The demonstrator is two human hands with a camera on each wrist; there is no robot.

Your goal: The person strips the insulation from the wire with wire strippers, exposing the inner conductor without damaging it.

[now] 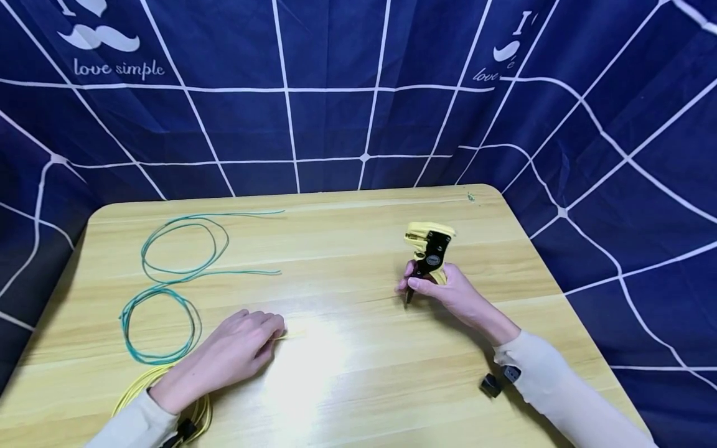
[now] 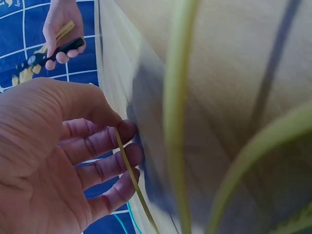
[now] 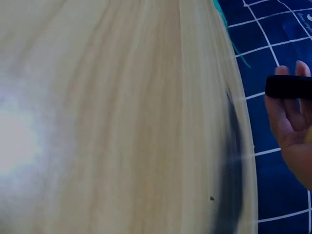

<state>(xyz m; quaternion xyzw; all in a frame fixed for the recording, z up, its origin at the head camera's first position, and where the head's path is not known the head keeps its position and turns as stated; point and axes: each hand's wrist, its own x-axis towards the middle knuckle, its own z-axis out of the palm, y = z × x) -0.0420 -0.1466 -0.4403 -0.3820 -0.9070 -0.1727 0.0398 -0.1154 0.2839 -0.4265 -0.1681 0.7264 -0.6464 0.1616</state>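
Note:
My left hand is over the front left of the table, pinching a thin yellow wire between thumb and index finger; a short end of it sticks out to the right. The other fingers are bent loosely beside the wire in the left wrist view. On the right, my right hand grips a yellow and black wire stripper by its handles, head up. Only a black handle end and part of that hand show in the right wrist view. Under the left forearm lies a yellow wire coil, partly hidden.
Two teal wire coils lie at the left, an upper coil with loose ends pointing right and a lower coil. Small green scraps sit near the far right corner of the wooden table. A dark blue curtain stands behind.

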